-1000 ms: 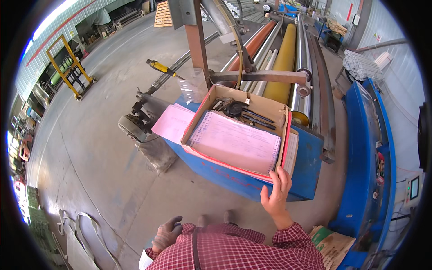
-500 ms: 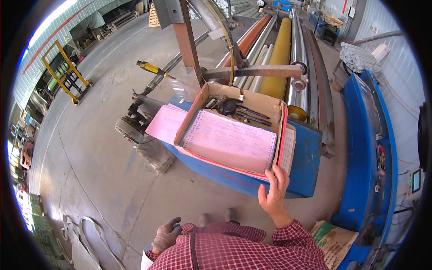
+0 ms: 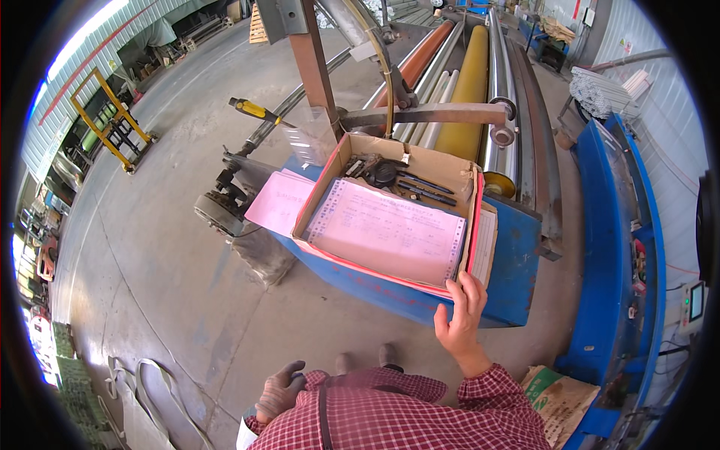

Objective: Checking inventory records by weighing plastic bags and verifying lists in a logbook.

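My bare right hand (image 3: 461, 319) touches the near right corner of a cardboard box (image 3: 352, 268) with its fingertips, thumb spread apart. The box has red edges and sits on a blue metal stand (image 3: 510, 262). A stack of pink printed forms (image 3: 386, 229) fills its near part. Behind them lie a black round object (image 3: 381, 175), dark pens (image 3: 424, 193) and small dark bits. More pink sheets (image 3: 279, 202) stick out left of the box. My left hand (image 3: 281, 391), in a grey glove, hangs by my body, loosely curled with thumb apart and nothing visible in it.
A yellow-handled screwdriver (image 3: 255, 110) and a clear plastic holder (image 3: 311, 139) are behind the box, by a brown post (image 3: 315, 67). Beyond lie long rollers, one yellow (image 3: 463, 97). A motor (image 3: 217, 214) juts out left. A blue machine frame (image 3: 600, 300) stands right, near a sack (image 3: 559, 401).
The view has shifted slightly, so the box and stand appear a little farther right and up. My right hand stays at the box corner, and my left hand still hangs by my body.
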Tool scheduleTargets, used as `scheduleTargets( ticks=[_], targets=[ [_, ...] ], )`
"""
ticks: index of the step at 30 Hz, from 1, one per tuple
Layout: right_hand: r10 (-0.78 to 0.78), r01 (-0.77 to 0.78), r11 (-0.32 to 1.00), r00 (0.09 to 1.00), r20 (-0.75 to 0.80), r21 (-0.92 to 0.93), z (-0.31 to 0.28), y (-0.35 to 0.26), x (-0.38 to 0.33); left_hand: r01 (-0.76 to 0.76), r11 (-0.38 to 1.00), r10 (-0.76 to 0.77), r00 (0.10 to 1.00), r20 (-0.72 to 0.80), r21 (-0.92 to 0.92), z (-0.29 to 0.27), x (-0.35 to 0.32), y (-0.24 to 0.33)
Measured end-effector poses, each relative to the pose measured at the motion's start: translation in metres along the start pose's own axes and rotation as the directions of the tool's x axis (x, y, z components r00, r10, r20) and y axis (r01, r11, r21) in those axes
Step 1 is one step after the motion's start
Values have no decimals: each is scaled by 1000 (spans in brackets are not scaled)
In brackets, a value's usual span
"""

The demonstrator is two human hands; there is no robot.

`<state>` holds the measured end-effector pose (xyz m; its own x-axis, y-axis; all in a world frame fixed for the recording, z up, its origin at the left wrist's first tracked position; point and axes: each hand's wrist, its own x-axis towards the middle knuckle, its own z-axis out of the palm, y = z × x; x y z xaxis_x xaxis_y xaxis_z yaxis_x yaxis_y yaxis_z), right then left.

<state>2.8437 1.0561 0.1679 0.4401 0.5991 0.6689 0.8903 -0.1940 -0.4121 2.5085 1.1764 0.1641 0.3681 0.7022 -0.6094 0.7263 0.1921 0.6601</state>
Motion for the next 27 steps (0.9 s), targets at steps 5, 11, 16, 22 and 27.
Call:
scheduleTargets(
  ticks=[5,11,16,22,27],
  targets=[
    [2,-2,1000,1000,10,-3,0,0,0,-10,999,10,1000,14,33,-2,1,-2],
    [6,-6,1000,1000,9,-3,-1,-2,0,-8,999,7,1000,16,38,-3,0,3],
    [12,-12,1000,1000,13,0,-1,-2,1,-48,995,46,999,19,89,-4,3,3],
    [3,-3,1000,1000,25,-6,-2,-1,2,122,964,-101,990,99,-236,-36,2,29],
    [15,-4,991,996,83,-132,-18,-14,8,-62,766,-16,993,-115,-640,-98,-6,59]
  ],
)
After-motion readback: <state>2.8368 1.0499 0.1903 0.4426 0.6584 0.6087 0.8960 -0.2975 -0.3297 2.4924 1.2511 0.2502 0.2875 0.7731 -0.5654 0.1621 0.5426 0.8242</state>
